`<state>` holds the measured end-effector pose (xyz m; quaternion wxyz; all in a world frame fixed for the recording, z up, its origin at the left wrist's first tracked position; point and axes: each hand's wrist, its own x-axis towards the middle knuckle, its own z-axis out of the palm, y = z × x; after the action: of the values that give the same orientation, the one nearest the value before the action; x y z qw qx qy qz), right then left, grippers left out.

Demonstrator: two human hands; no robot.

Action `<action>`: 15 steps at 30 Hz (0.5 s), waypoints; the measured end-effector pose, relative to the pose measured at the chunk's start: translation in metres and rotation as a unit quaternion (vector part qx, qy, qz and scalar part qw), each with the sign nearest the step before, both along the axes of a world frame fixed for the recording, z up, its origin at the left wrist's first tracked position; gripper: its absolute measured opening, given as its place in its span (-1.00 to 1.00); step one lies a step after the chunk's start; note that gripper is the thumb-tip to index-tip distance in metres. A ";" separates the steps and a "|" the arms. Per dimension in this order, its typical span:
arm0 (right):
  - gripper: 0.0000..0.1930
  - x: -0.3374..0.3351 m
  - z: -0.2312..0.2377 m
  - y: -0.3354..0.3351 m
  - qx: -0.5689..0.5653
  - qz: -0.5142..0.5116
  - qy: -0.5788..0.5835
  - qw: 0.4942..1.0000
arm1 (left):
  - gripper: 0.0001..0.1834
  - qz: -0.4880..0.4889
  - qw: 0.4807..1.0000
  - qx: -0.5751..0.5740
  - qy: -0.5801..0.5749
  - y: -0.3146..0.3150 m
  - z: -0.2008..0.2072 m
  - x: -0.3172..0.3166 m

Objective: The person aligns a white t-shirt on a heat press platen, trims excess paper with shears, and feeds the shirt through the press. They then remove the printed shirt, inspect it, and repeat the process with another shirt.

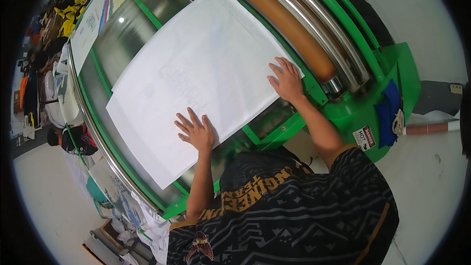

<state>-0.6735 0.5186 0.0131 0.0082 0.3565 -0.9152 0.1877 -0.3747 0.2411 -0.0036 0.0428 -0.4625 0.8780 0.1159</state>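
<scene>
A large white sheet (196, 59) lies across the bed of a green roller machine (289, 135), with faint grey marks showing through its middle. It looks layered along its far and right edges; whether it is paper or cloth I cannot tell. My left hand (197, 130) rests flat on the near part of the sheet, fingers spread. Near the sheet's right edge, beside the rollers, my right hand (286, 79) also lies flat with its fingers apart. Neither hand grips anything.
An orange-brown roller (284, 24) and shiny metal rollers (314, 12) run along the right. A blue cloth (388, 113) hangs by a warning label (364, 138). A printed sheet (103, 14) lies at the far left. Beyond the metal rail (98, 140) are piled garments (68, 17) and people.
</scene>
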 end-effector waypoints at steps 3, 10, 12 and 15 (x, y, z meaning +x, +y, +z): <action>-0.46 -0.016 -0.002 0.012 0.006 -0.005 0.020 1.000 | -0.17 -0.001 1.000 0.014 0.011 0.015 0.004 -0.018; -0.41 -0.014 -0.004 0.022 -0.020 -0.025 0.046 0.998 | -0.21 -0.023 0.997 0.057 0.045 0.012 0.027 -0.009; -0.39 0.001 0.002 0.024 -0.026 -0.025 0.039 0.999 | -0.21 -0.024 0.998 0.039 0.049 0.007 0.029 0.014; -0.39 0.038 -0.005 0.032 -0.041 -0.023 0.025 0.999 | -0.23 -0.019 0.999 0.013 0.047 0.006 0.028 0.063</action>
<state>-0.6350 0.5507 0.0085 0.0504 0.3397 -0.9141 0.2158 -0.3113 0.2468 0.0240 0.0095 -0.4393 0.8860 0.1483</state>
